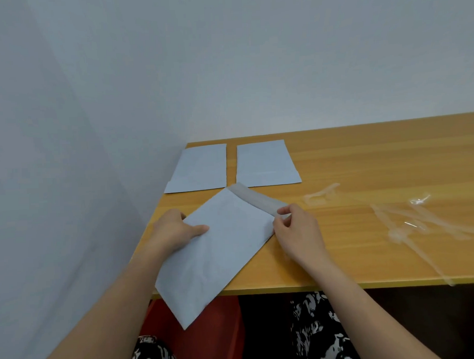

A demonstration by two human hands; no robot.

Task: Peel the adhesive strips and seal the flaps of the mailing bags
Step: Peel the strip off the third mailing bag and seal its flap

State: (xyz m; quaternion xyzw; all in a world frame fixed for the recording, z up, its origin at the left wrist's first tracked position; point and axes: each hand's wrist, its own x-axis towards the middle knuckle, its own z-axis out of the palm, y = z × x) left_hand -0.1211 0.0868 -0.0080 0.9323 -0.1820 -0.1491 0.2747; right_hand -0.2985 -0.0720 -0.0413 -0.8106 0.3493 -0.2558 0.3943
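Observation:
A pale grey-blue mailing bag (217, 250) lies slantwise over the front edge of the wooden table (364, 158), its lower corner hanging past the edge. Its grey flap (255, 198) is open along the upper right side. My left hand (176, 229) grips the bag's left edge, thumb on top. My right hand (294, 228) pinches the near end of the flap at the strip. Two more mailing bags lie flat at the back: one on the left (200, 168), one on the right (266, 163).
Clear peeled strips lie on the table to the right, one small (321, 194) and a larger tangle (414, 224) that reaches the front edge. A wall closes the table's left side and back. Patterned fabric and something red show below the front edge.

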